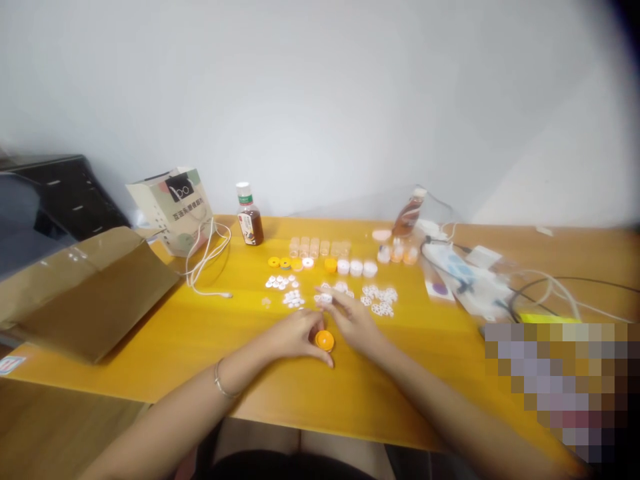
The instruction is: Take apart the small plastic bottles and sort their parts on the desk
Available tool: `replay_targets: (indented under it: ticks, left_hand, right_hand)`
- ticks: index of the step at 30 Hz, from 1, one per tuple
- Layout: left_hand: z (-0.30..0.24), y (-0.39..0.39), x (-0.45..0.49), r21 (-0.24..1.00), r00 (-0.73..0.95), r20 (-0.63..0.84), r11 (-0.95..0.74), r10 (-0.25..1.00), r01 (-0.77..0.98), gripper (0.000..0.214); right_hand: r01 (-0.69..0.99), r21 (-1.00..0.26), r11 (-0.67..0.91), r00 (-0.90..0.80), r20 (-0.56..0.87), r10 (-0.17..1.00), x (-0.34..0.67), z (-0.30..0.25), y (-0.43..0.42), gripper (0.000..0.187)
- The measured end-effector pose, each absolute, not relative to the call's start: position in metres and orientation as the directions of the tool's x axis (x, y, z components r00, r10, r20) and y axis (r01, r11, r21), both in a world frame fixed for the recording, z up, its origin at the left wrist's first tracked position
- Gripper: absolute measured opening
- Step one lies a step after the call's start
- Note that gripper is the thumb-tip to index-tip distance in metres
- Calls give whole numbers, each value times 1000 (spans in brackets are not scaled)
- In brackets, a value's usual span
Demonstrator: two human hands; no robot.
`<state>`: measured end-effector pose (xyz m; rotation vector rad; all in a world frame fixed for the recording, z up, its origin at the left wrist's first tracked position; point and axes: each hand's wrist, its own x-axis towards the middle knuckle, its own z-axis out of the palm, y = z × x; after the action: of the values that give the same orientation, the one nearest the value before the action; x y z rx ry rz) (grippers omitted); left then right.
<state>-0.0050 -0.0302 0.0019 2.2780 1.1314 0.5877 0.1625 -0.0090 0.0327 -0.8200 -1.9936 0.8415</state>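
My left hand (pixel 300 333) curls its thumb and fingers around an orange cap (pixel 325 341), which faces up just above or on the yellow table. My right hand (pixel 355 321) reaches forward beyond it, with a small white disc (pixel 325 299) between its thumb and fingertips; blur hides the exact grip. In front of the hands lie small white rings (pixel 379 293) with holes, more white discs (pixel 293 299) and a group of white pieces (pixel 281 282). Behind these stand a row of yellow and white caps (pixel 285 263), another of white caps (pixel 356 268), and clear small containers (pixel 320 247).
On the left are an open cardboard box (pixel 100 300), a paper bag (pixel 175 210) and a white cable (pixel 200 267). Bottles of brown drink (pixel 251 227) (pixel 409 213) stand at the back. Small bottles (pixel 397 251), cables and a plastic packet (pixel 463 277) lie to the right.
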Motion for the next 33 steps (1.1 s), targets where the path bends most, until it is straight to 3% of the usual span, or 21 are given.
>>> replay_targets:
  ticks: [5,10,15,20,25,29,33]
  left_hand:
    - [14,-31,-11,623,494,285,-550,822,556,51]
    - [21,-34,-9,674,271,500,-566,823,475,30]
    - [23,-39,-3,692,238,566,-612,789,383,24]
    - [20,-37,-2,773,150,558,-577,816,263,29]
    - [18,-32,-4,831,85,517,-524,852,186,21]
    - [20,-32,-3,835,61,519,-521,852,175,18]
    - [20,-33,-1,792,77,548,-546,833,273,16]
  right_hand:
    - [-91,-972,218,-467,235,852,155,47,-7,14]
    - [-380,-922,-70,-496,139,857,152,43,-6,18]
    - [-467,-848,-249,-551,59,833,153,31,-8,13]
    - [-452,-843,-291,-571,23,821,156,23,-6,14]
    - [-399,-853,-336,-615,-23,788,154,19,-7,15]
    - [-357,-904,-234,-536,-6,844,153,22,-8,18]
    - [-239,-970,-41,-378,54,924,153,30,-11,19]
